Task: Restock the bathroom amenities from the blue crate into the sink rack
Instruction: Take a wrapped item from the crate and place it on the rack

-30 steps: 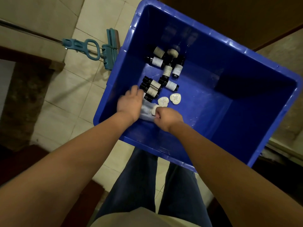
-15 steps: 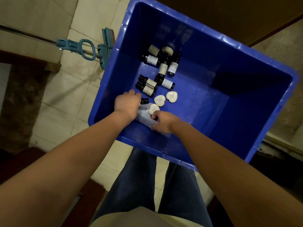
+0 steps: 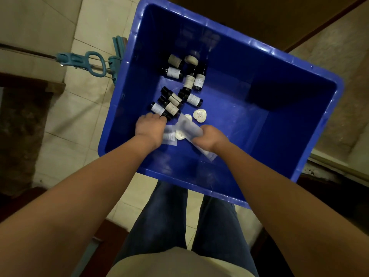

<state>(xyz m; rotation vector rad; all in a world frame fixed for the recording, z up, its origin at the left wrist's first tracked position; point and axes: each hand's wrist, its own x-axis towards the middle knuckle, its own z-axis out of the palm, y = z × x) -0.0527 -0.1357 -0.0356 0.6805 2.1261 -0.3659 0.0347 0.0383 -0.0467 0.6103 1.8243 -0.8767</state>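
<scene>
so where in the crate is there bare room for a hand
Bare: the right half of the crate, from the heart soap to the right wall, and the strip along the near wall. Crowded: the left, with bottles, packets, the left hand and right hand.

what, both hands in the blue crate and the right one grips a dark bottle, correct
No: the head view shows the left hand and right hand in the blue crate, but the right grips a clear packet, not a dark bottle.
</scene>
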